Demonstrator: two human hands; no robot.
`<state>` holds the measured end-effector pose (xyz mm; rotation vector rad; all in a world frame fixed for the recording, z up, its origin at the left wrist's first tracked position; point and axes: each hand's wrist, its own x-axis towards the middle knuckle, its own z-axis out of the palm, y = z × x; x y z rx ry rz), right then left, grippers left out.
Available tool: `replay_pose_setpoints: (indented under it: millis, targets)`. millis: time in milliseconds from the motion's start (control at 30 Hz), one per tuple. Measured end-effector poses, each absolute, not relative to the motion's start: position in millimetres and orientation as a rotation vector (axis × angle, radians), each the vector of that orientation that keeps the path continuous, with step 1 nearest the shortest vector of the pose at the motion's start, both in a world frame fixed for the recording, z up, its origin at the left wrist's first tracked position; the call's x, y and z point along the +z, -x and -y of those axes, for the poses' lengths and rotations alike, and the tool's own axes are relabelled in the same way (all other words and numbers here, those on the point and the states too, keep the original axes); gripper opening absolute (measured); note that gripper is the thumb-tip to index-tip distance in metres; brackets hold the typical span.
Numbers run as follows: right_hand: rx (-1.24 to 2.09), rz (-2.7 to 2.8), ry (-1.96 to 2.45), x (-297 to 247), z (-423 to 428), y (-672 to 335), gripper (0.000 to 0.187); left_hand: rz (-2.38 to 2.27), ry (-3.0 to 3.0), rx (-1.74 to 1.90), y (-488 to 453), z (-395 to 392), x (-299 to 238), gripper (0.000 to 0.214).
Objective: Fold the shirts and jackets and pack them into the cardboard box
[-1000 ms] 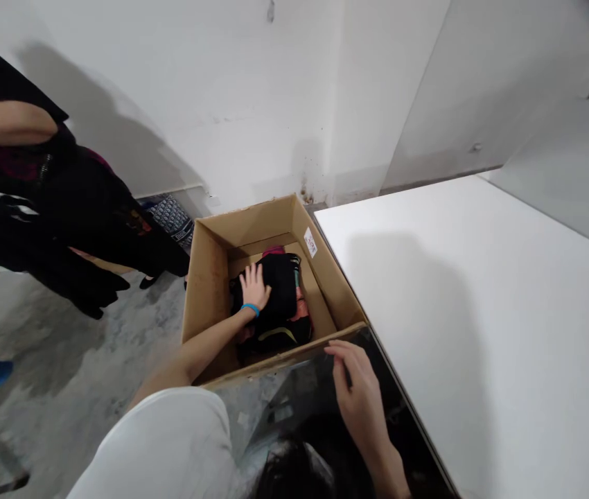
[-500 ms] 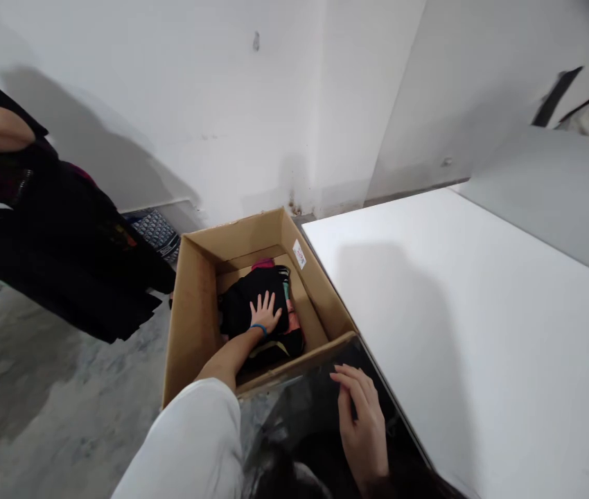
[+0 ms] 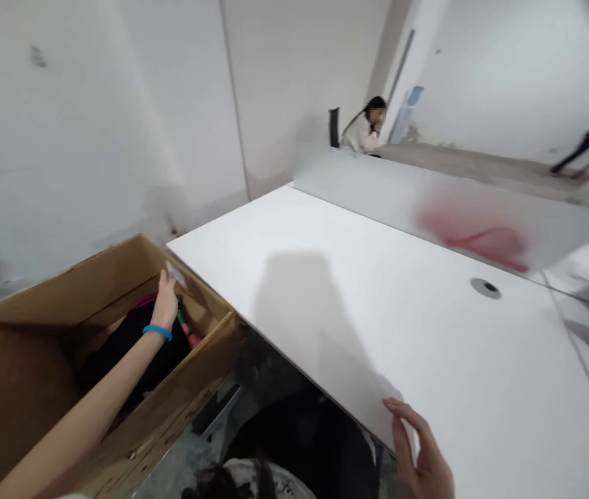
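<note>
Black cloth (image 3: 112, 352) lies beneath the outstretched left hand (image 3: 166, 305); the right hand (image 3: 424, 454) curls loosely, unclenched.

Box (image 3: 14, 388) cropped L, blk fabric (image 3: 118, 346) pt. hid, R hand (image 3: 432, 468) cropped btm

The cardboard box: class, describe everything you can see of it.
The cardboard box is brown, with plain-looking walls and an open top. A pale label on its right inner wall is partly hidden by the left hand; small dark marks show on the near outer wall. It sits upright beside the white table, cut off by the picture's left edge. Mostly black clothes lie inside. Whether hand or table touches its walls is unclear.
</note>
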<state>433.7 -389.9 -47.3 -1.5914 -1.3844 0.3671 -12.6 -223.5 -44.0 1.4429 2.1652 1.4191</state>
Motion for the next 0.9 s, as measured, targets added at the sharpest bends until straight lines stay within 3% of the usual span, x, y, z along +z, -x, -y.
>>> replay_pose_setpoints:
  millis: [100,233,367,467,600,733,900]
  targets:
    - [0.206,1.123,1.860,-47.2,409.7,-478.6,0.033,-1.898,-1.765,1.428,-72.5,229.3,-20.3,0.060]
    - [-0.144,1.162,1.973,-46.1,425.4,-535.8,0.040,-1.464,-2.077,1.390,-223.4,264.7,-30.4,0.053]
    - [-0.459,1.156,2.285,-39.8,431.2,-604.2,0.037,-0.980,-2.339,1.065,-320.6,311.5,-48.0,0.056]
    - [-0.489,1.073,2.601,-32.9,430.5,-664.3,0.030,-0.744,-2.662,0.978,-340.5,322.9,-54.3,0.060]
    - [-0.517,0.993,2.920,-24.3,413.4,-738.0,0.033,-0.759,-2.751,1.099,-340.8,313.7,-61.0,0.057]
    - [-0.526,1.019,2.992,-18.4,380.0,-793.5,0.036,-0.779,-2.780,1.179,-344.2,309.6,-68.0,0.062]
    - [-0.543,1.082,3.023,-8.4,345.2,-838.2,0.037,-0.971,-2.679,0.921,-344.0,309.9,-79.2,0.075]
